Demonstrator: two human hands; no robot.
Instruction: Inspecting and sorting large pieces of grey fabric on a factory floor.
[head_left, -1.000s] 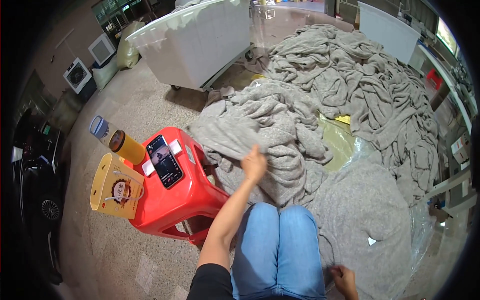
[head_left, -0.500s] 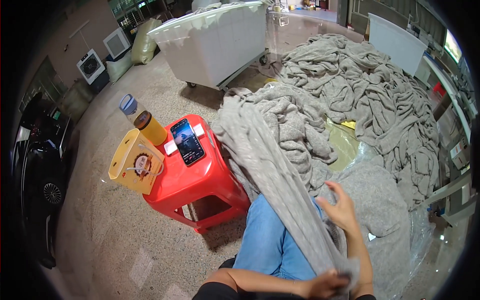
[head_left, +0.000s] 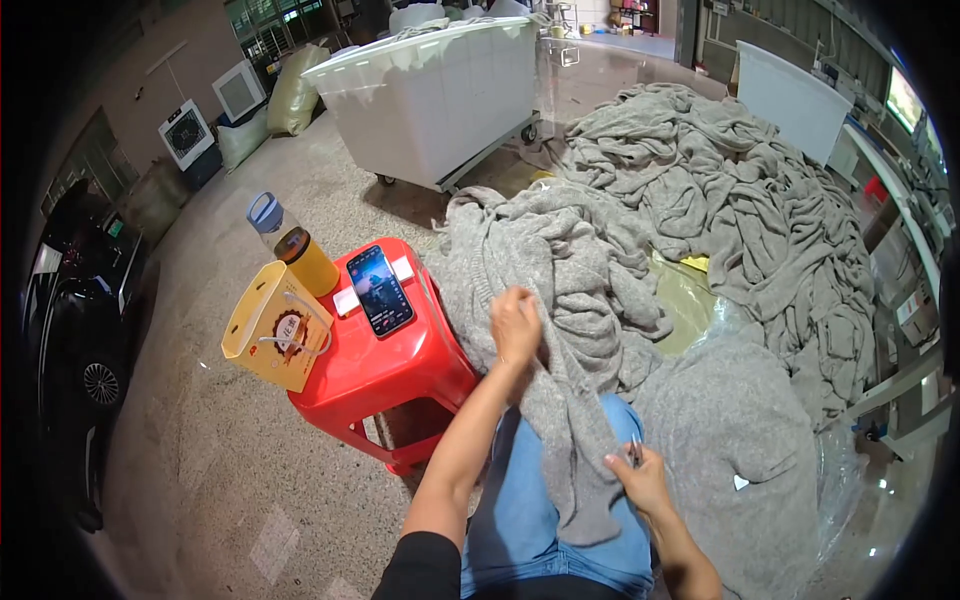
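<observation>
While the grey knit garment point(head_left: 560, 400) lies draped over the lap, both hands work on it, so notes run from left to right. Far left: yellow paper bag point(head_left: 275, 325) leaning against the red plastic stool point(head_left: 390, 370), two bottles behind it, a phone point(head_left: 379, 290) flat on the stool top. Left hand point(head_left: 516, 325) is closed on a bunched fold of the garment, lifted above the knee. Right hand point(head_left: 640, 478) sits lower, at the garment's edge, pinched around a small metal tool point(head_left: 634, 453), probably snips; blades too small to read. Hands are apart with cloth stretched between them. Judgement: keep the left hand pulling the fabric taut so the right can reach loose threads without nicking the knit. Right of the lap: a flat stack of finished grey pieces point(head_left: 740, 450), and a large heap of grey garments point(head_left: 720, 200) beyond.
</observation>
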